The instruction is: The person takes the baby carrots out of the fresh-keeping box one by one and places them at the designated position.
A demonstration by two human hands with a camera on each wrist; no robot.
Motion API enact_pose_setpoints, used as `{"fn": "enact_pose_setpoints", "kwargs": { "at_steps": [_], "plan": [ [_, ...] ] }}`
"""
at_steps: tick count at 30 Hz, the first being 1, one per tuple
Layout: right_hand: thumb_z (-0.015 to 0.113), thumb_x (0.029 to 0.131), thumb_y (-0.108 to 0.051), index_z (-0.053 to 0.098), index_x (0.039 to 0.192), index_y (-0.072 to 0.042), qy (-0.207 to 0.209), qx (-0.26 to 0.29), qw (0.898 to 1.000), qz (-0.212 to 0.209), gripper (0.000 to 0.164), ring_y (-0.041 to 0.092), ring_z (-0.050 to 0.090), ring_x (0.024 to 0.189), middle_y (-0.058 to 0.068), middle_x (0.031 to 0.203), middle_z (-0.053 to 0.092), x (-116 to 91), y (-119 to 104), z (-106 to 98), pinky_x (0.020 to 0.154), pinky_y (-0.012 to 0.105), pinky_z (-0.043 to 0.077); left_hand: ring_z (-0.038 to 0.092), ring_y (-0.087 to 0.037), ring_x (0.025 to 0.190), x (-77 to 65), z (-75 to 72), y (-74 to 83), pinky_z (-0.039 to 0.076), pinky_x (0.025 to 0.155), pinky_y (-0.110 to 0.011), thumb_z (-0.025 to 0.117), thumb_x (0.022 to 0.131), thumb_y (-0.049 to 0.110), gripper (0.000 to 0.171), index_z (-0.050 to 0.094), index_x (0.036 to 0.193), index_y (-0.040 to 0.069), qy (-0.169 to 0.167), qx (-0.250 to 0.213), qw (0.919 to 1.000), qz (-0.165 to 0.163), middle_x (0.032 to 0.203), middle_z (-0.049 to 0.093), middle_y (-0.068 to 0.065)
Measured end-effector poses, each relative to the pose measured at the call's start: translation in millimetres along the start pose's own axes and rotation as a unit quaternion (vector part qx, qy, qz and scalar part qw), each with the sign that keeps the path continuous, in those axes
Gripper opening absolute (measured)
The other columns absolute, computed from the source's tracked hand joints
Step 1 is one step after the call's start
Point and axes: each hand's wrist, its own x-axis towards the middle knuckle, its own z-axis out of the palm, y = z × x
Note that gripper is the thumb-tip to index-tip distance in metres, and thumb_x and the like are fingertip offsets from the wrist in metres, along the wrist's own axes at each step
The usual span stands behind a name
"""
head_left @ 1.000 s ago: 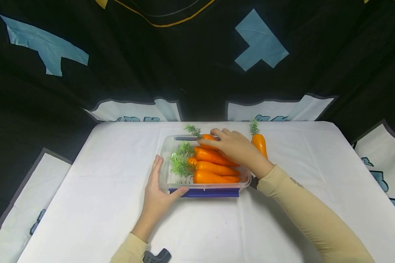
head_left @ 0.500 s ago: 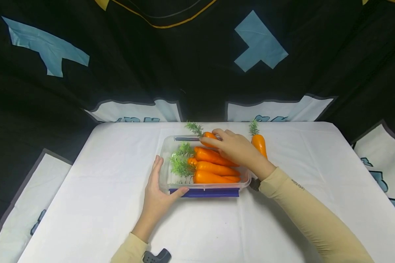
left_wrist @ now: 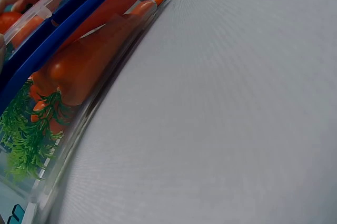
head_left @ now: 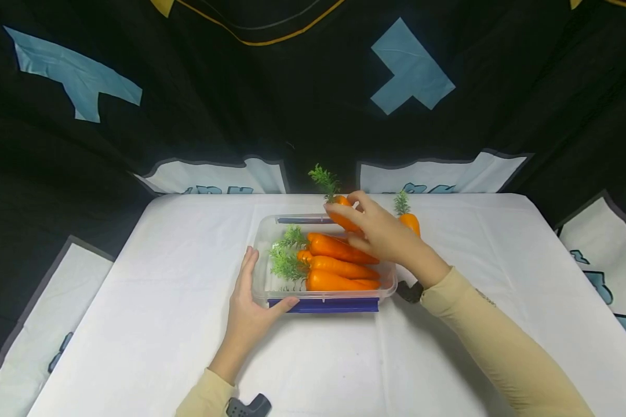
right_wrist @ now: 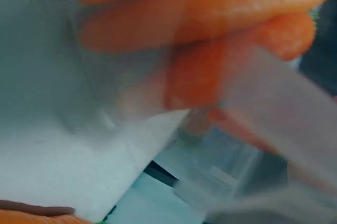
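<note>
In the head view, a clear plastic container with a blue front latch holds several orange carrots with green leafy tops. My right hand pinches another carrot between thumb and fingers at the container's far side, its leaves pointing up and its lower end hidden by the hand. My left hand rests against the container's left side, fingers straight, thumb touching near the front latch. Through the clear wall in the left wrist view, carrots show below the blue latch. The right wrist view is blurred.
One more carrot lies on the white table right of the container, partly behind my right arm. A dark curtain with blue and white patches hangs behind the table's far edge.
My right hand has lifted the far carrot upward and slightly right, and the carrot now tilts more upright. My left hand and the container stay where they were.
</note>
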Motion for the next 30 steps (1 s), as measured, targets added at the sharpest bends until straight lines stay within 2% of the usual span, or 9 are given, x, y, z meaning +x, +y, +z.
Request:
{"fn": "enact_pose_setpoints", "kwargs": {
  "at_steps": [5,11,19,24,30],
  "plan": [
    [0.069,0.092,-0.012,0.042,0.149,-0.024,0.024,0.035,0.999,0.017,0.064,0.021,0.057,0.075,0.017,0.135,0.044,-4,-7,-15,0.066,0.024,0.055,0.022,-0.028,0.153,0.5,0.2,-0.2,0.025,0.12,-0.062,0.091,0.066,0.04,0.115,0.026,0.158,0.018,0.0,0.004,1.0,-0.002,0.167,0.02,-0.003],
    [0.074,0.087,-0.015,0.037,0.151,-0.02,0.072,0.049,0.996,0.031,0.074,0.016,0.057,0.086,0.014,0.137,0.045,-10,-10,-34,0.068,0.026,0.058,0.022,-0.027,0.153,0.5,0.7,-0.9,0.025,0.12,-0.062,0.091,0.066,0.04,0.115,0.026,0.158,0.018,0.001,0.004,1.0,0.0,0.167,0.02,-0.004],
    [0.083,0.078,-0.013,0.033,0.149,-0.013,0.115,0.043,0.992,0.018,0.087,0.017,0.054,0.096,0.016,0.14,0.043,-21,-1,-46,0.069,0.03,0.057,0.022,-0.026,0.153,0.2,-0.5,0.2,0.025,0.12,-0.061,0.092,0.065,0.039,0.116,0.025,0.158,0.021,0.003,0.001,1.0,-0.004,0.167,0.02,-0.002],
    [0.084,0.078,-0.013,0.031,0.15,-0.017,0.11,0.04,0.991,0.064,0.089,0.019,0.053,0.099,0.015,0.139,0.043,-32,3,-53,0.074,0.032,0.056,0.022,-0.027,0.153,0.1,-0.6,-0.1,0.024,0.12,-0.061,0.092,0.065,0.038,0.116,0.025,0.158,0.021,0.003,-0.002,1.0,-0.005,0.167,0.021,-0.003],
    [0.084,0.075,-0.009,0.03,0.152,-0.022,0.096,0.107,0.982,0.121,0.095,0.015,0.046,0.098,0.009,0.138,0.044,-53,19,-65,0.077,0.025,0.047,0.022,-0.027,0.153,0.0,0.4,-2.5,0.025,0.12,-0.062,0.092,0.065,0.038,0.116,0.025,0.158,0.021,0.004,-0.002,1.0,0.002,0.167,0.021,-0.003]
  ]
}}
